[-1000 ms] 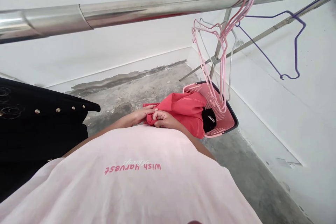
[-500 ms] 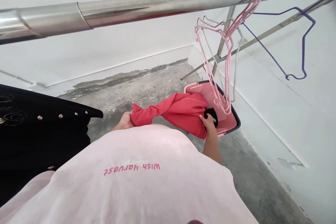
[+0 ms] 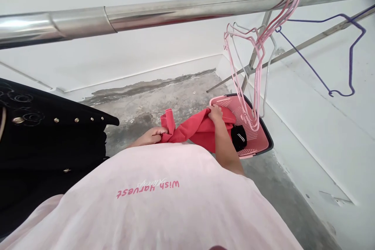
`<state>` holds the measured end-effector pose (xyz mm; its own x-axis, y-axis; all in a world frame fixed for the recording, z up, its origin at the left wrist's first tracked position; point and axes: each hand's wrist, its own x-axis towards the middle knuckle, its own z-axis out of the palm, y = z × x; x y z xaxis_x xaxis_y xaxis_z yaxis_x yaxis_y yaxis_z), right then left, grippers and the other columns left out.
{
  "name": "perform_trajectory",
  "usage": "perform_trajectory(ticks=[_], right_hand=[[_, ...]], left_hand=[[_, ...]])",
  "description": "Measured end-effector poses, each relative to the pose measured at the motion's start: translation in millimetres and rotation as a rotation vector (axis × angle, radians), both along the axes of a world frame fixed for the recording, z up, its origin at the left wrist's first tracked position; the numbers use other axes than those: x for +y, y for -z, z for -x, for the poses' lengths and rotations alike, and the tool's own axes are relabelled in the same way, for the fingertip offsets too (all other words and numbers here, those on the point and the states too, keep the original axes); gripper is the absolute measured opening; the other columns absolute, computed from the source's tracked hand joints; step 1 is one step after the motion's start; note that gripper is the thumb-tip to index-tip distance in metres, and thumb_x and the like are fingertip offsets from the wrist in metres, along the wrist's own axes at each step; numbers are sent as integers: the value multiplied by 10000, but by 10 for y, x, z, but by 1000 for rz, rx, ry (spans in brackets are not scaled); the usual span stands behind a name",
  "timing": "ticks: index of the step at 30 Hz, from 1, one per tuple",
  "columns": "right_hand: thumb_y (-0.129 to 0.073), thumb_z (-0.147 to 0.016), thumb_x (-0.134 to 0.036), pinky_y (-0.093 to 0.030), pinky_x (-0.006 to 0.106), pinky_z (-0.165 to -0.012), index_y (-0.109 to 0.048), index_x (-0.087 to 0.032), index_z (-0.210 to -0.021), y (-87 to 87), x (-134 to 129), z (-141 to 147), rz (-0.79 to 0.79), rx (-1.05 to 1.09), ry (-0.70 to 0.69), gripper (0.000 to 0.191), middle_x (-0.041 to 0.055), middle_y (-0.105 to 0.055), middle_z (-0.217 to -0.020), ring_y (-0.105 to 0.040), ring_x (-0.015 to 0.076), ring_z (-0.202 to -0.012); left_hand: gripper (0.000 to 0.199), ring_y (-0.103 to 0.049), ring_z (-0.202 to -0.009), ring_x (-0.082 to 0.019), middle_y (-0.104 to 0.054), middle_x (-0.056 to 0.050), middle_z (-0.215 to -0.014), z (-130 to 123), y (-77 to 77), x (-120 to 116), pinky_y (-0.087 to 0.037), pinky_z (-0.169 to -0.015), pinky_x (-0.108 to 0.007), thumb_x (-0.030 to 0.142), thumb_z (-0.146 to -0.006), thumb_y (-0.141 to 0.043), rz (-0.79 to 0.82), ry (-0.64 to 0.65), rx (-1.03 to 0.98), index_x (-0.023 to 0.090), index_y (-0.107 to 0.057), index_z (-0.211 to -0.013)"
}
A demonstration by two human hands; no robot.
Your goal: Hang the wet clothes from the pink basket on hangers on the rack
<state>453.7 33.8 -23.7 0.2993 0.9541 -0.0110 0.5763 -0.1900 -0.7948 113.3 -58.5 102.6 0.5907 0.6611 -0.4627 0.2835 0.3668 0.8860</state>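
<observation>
Clothes-hanging area: metal rail (image 3: 190,11) w/ hangers (image 3: 258,74), red cloth (image 3: 190,127), pink bskt (image 3: 260,139), concrete flr (image 3: 181,99), white walls (image 3: 164,52).

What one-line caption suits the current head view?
Left hand and right hand grip a twisted red cloth beside a pink basket holding something black.

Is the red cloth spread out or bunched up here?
Bunched up: the red cloth runs in twisted folds between the left hand and the right hand, rather than lying flat.

Matt cloth (image 3: 191,127), glossy metal rail (image 3: 190,11)
</observation>
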Motion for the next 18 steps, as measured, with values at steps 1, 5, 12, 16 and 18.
perform_trajectory(ticks=[1, 5, 12, 16, 18], right_hand=[[-568, -920, -430, -493, 439, -948, -583, -141, -1195, -24, 18, 13, -6, 19, 14, 400, 94, -599, -1205, -593, 202, -1077], [-485, -927, -346, -484, 387, -928, -640, -136, -1070, -224, 9, -18, -76, 106, 92, 298, 83, -665, -1062, -610, 190, -990], [-529, -832, -292, -451, 368, -987, -639, -226, -891, -1119, -823, 344, -558, 637, -71, 140, 55, -672, -1084, -601, 187, -1043], [-677, -758, -442, -507, 396, -842, -595, -244, -590, -1294, -1236, 739, -412, 1080, -628, 273, 49, -684, -826, -647, 221, -841], [-704, -684, -587, -508, 398, -776, -493, -238, -437, -1212, -1220, 875, -355, 1225, -847, 476, 44, -593, -574, -628, 226, -715]], left_hand=[[92, -362, -494, -75, -449, 41, -561, 0, -22, -26, -249, -461, -207, 237, -554, -486, -9, -5, -6, 181, -449, -617], [114, -390, -501, -81, -469, 45, -582, 82, 112, -114, -288, -489, -213, 226, -575, -512, 44, -205, -75, 183, -459, -667], [285, -563, -720, -145, -586, 2, -802, 298, 532, -77, -460, -672, -262, 389, -696, -596, -165, -533, 88, 185, -505, -873], [565, -579, -1066, -242, -571, -110, -1168, 286, 532, 20, -479, -919, -382, 447, -729, -669, -448, -485, 338, 158, -495, -1182], [767, -501, -1223, -294, -473, -176, -1329, 219, 442, 76, -424, -1026, -436, 412, -690, -738, -645, -441, 388, 140, -419, -1332]])
